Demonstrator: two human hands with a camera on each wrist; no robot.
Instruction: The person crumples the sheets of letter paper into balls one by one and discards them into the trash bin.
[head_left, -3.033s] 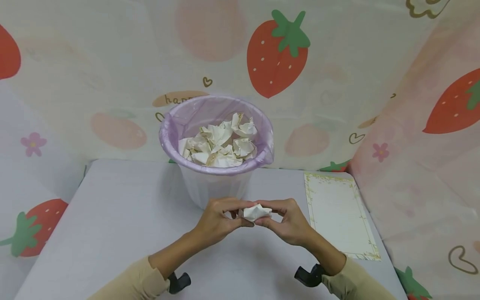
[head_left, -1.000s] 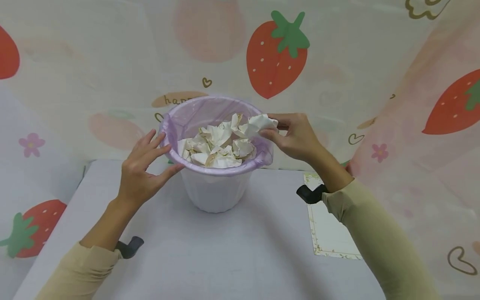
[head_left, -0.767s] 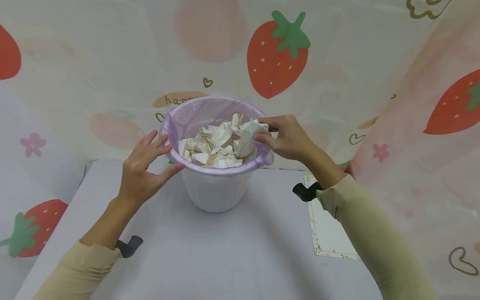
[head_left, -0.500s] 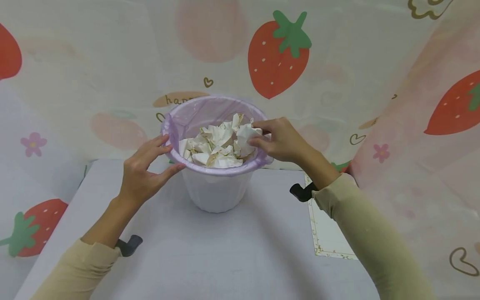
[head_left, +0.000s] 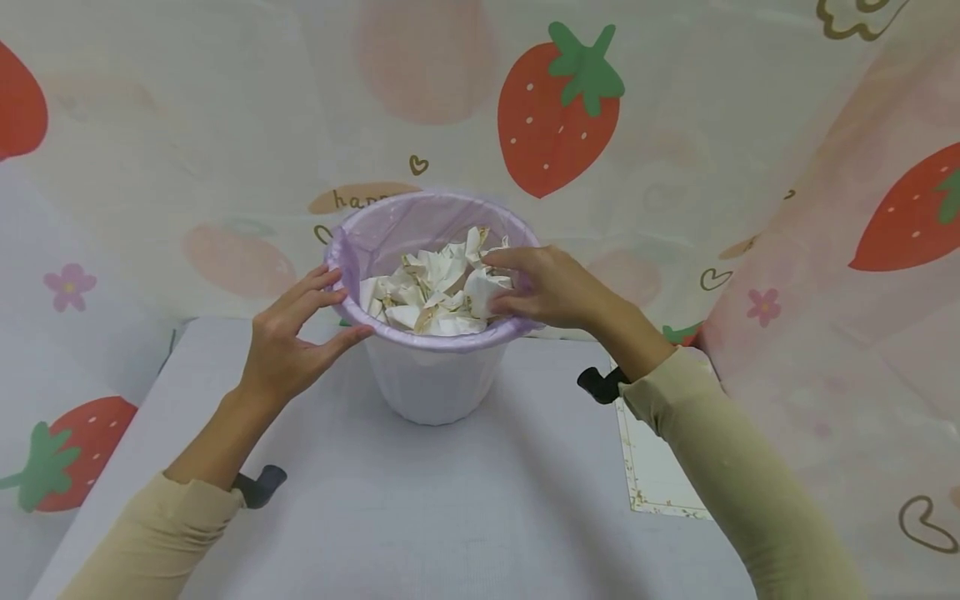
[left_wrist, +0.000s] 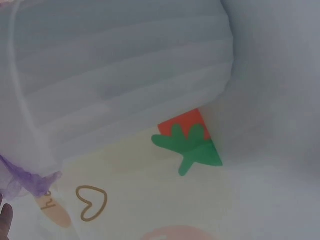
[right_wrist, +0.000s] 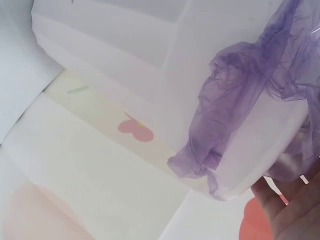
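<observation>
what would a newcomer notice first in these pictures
Probably the white bin on the table, heaped with crumpled paper inside a purple liner. The left hand touches the liner's left edge; the right hand is at the paper opposite. Then the big red strawberry on the backdrop behind.

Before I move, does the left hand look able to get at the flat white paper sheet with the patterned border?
Probably not easily: the left hand is left of the purple-lined white bin, the sheet lies right of it, and the beige-sleeved right arm partly covers the sheet.
</observation>
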